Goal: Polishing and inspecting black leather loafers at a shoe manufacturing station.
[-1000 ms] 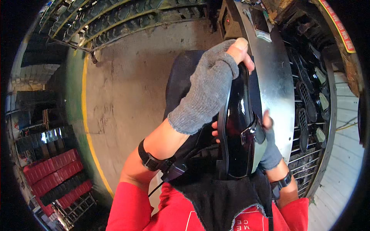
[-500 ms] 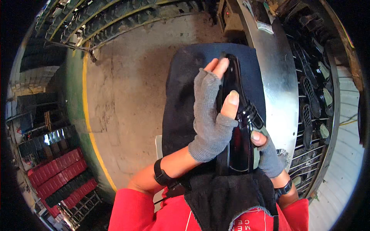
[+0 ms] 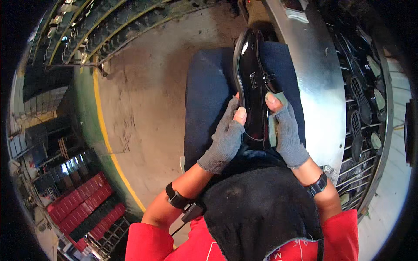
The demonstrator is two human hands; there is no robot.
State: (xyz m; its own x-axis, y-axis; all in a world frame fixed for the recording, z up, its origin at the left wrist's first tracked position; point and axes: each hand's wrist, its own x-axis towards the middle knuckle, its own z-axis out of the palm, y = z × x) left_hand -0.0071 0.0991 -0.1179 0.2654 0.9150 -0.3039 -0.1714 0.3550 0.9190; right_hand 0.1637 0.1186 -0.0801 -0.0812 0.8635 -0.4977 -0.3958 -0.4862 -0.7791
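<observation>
A glossy black shoe with a strap and buckle lies along my lap, toe pointing away from me. My left hand, in a grey fingerless glove, grips its heel end from the left side. My right hand, in the same kind of glove, holds the heel end from the right, thumb pressed beside the buckle. Both hands rest on my dark blue trousers. A black cloth covers my lap below the hands.
A curved shiny metal panel runs along my right. Beyond it stands a wire rack with several dark shoe soles. Bare concrete floor with a yellow line lies left. Red crates are stacked at lower left.
My left hand slid from the shoe's toe down to its heel end. The shoe now lies uncovered and stretched out farther from me, held at the heel by both hands.
</observation>
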